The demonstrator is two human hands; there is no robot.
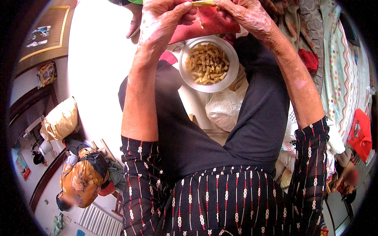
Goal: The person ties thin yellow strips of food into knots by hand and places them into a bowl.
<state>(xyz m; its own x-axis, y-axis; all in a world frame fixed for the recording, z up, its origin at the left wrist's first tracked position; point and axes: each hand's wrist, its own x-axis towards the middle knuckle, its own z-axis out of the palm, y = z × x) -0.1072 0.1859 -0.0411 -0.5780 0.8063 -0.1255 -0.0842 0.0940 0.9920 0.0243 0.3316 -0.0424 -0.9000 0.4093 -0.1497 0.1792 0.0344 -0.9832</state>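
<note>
A clear plastic bag point(225, 106), crumpled and whitish, is seen lying between the knees, its contents not discernible. Just above it, a round white bowl point(208, 63) is filled with short yellowish cut pieces point(206, 63). A red packet point(204, 21) is held over the bowl's far rim. 1 thin yellowish stalk point(202, 3) is pinched at the top edge between the left hand point(161, 19) and the right hand point(244, 13), both clenched on it.
</note>
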